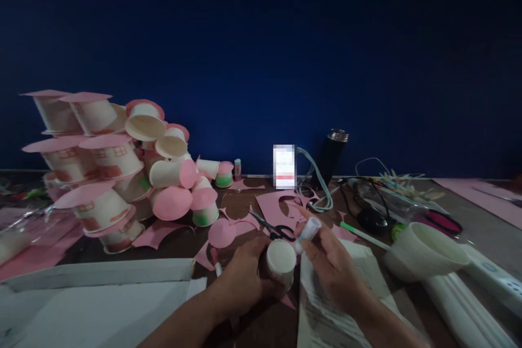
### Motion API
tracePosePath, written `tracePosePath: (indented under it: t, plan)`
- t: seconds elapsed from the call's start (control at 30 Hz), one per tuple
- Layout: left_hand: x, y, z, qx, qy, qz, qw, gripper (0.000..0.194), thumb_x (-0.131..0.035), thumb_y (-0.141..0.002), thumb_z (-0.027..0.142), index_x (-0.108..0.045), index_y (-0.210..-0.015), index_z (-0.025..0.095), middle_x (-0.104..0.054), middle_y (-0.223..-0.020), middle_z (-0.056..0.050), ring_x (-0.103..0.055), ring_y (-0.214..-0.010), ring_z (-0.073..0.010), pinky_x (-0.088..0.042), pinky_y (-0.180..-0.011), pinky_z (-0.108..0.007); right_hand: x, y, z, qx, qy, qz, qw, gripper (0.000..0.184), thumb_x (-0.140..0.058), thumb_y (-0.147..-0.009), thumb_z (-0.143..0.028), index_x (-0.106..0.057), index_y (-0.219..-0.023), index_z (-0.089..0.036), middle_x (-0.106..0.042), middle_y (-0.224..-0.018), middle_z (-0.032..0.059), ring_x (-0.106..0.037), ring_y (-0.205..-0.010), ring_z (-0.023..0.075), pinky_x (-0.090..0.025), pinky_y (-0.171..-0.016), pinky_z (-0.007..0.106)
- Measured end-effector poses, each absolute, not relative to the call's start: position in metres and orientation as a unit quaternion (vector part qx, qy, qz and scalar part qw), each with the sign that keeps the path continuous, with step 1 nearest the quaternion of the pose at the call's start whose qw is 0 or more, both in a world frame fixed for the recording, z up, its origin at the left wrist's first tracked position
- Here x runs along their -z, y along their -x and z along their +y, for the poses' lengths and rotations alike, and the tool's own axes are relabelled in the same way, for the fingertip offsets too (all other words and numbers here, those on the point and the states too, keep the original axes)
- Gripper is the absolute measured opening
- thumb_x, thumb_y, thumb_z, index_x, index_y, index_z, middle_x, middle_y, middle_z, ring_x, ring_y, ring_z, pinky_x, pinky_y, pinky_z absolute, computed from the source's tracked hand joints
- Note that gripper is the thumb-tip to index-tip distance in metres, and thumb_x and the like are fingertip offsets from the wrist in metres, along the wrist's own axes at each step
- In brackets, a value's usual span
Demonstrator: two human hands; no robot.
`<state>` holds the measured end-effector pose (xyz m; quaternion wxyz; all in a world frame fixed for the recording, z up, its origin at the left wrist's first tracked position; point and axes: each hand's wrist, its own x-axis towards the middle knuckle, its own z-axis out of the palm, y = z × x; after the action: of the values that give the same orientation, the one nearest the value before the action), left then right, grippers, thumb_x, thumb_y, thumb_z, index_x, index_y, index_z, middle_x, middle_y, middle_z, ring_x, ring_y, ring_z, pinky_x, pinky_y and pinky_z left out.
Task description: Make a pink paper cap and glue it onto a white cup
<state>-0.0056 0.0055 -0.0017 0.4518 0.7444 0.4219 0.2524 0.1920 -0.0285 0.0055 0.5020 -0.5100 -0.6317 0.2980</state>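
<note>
In the middle of the head view, my left hand (243,272) is wrapped around a small white paper cup (281,258), whose pale round end faces up. Close by on the right, my right hand (332,261) grips a glue stick (311,228) with its white end tilted up, just above the cup's edge. I cannot tell whether the glue stick touches the cup. Black scissors (272,228) lie just beyond the cup. A pink paper disc (222,233) rests to the left of them, among pink paper scraps (274,207).
Stacked paper cups with pink tops (110,157) stand at the left, behind a white box lid (101,304). A black bottle (329,157), a mouse (374,221) and cables are at the back right. Nearer right are nested cups (428,253), a power strip (497,277) and printed paper (359,272).
</note>
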Motion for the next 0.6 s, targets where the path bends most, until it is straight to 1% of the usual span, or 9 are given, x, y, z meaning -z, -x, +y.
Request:
tracePosePath:
  t: [0.13, 0.2, 0.27, 0.33, 0.4, 0.47, 0.5, 0.53, 0.6]
  plan:
    - [-0.004, 0.007, 0.006, -0.248, -0.751, 0.432, 0.433, 0.059, -0.079, -0.053, 0.017, -0.061, -0.109, 0.024, -0.064, -0.107, -0.003, -0.057, -0.100, -0.0254, -0.045, -0.087, -0.033, -0.005, -0.193, -0.025, -0.317, 0.514, -0.613, 0.510, 0.017, -0.054, -0.091, -0.037, -0.060, -0.101, -0.025, -0.062, -0.091, 0.0007, -0.057, -0.087, 0.0195, -0.045, -0.082, 0.030]
    - [-0.005, 0.009, 0.006, -0.241, -0.756, 0.428, 0.433, 0.065, -0.080, -0.054, 0.020, -0.060, -0.115, 0.024, -0.058, -0.116, -0.005, -0.053, -0.107, -0.0263, -0.043, -0.094, -0.035, -0.003, -0.193, -0.022, -0.352, 0.505, -0.582, 0.531, 0.021, -0.056, -0.090, -0.039, -0.061, -0.105, -0.025, -0.064, -0.093, 0.0013, -0.057, -0.088, 0.0196, -0.046, -0.080, 0.029]
    - [-0.005, 0.010, 0.006, -0.227, -0.764, 0.418, 0.437, 0.072, -0.079, -0.056, 0.024, -0.055, -0.125, 0.026, -0.051, -0.125, -0.007, -0.047, -0.117, -0.0273, -0.038, -0.102, -0.037, 0.000, -0.193, -0.021, -0.400, 0.491, -0.535, 0.559, 0.026, -0.061, -0.088, -0.038, -0.063, -0.110, -0.025, -0.067, -0.100, 0.0023, -0.058, -0.092, 0.0195, -0.045, -0.083, 0.029]
    - [-0.003, 0.010, 0.004, -0.211, -0.763, 0.423, 0.442, 0.091, -0.081, -0.055, 0.030, -0.043, -0.138, 0.026, -0.042, -0.137, -0.010, -0.038, -0.128, -0.0294, -0.032, -0.109, -0.040, 0.004, -0.192, -0.019, -0.442, 0.479, -0.493, 0.577, 0.030, -0.063, -0.086, -0.038, -0.063, -0.114, -0.026, -0.068, -0.105, 0.0033, -0.060, -0.095, 0.0195, -0.045, -0.087, 0.029]
    - [0.000, 0.008, 0.002, -0.204, -0.753, 0.449, 0.435, 0.118, -0.086, -0.045, 0.036, -0.027, -0.146, 0.022, -0.030, -0.147, -0.014, -0.026, -0.137, -0.0326, -0.026, -0.113, -0.043, 0.005, -0.191, -0.019, -0.466, 0.473, -0.473, 0.580, 0.031, -0.063, -0.086, -0.039, -0.063, -0.115, -0.028, -0.070, -0.107, 0.0045, -0.062, -0.098, 0.0205, -0.046, -0.089, 0.032]
    - [0.004, 0.005, 0.000, -0.202, -0.738, 0.482, 0.426, 0.137, -0.090, -0.032, 0.043, -0.021, -0.148, 0.018, -0.021, -0.152, -0.017, -0.018, -0.140, -0.0357, -0.021, -0.115, -0.047, 0.004, -0.188, -0.019, -0.492, 0.462, -0.452, 0.584, 0.030, -0.064, -0.085, -0.040, -0.064, -0.113, -0.029, -0.072, -0.107, 0.0054, -0.064, -0.099, 0.0224, -0.048, -0.091, 0.035]
    - [0.006, 0.003, 0.000, -0.203, -0.734, 0.492, 0.422, 0.141, -0.091, -0.030, 0.045, -0.020, -0.149, 0.018, -0.019, -0.153, -0.017, -0.015, -0.141, -0.0367, -0.020, -0.115, -0.048, 0.003, -0.187, -0.020, -0.502, 0.457, -0.444, 0.585, 0.029, -0.064, -0.084, -0.041, -0.065, -0.111, -0.030, -0.072, -0.107, 0.0056, -0.065, -0.100, 0.0232, -0.049, -0.091, 0.037]
    - [0.009, 0.002, -0.001, -0.207, -0.734, 0.494, 0.418, 0.140, -0.090, -0.031, 0.047, -0.020, -0.149, 0.018, -0.019, -0.153, -0.018, -0.014, -0.141, -0.0369, -0.019, -0.115, -0.049, 0.001, -0.186, -0.020, -0.513, 0.452, -0.436, 0.586, 0.029, -0.065, -0.083, -0.041, -0.066, -0.110, -0.030, -0.073, -0.108, 0.0058, -0.065, -0.100, 0.0237, -0.049, -0.091, 0.038]
    - [0.012, 0.001, -0.001, -0.217, -0.742, 0.485, 0.409, 0.131, -0.088, -0.038, 0.047, -0.023, -0.148, 0.018, -0.022, -0.153, -0.017, -0.016, -0.141, -0.0363, -0.019, -0.115, -0.049, -0.002, -0.185, -0.021, -0.539, 0.441, -0.414, 0.586, 0.029, -0.065, -0.082, -0.040, -0.067, -0.109, -0.030, -0.073, -0.111, 0.0064, -0.066, -0.100, 0.0245, -0.050, -0.092, 0.039]
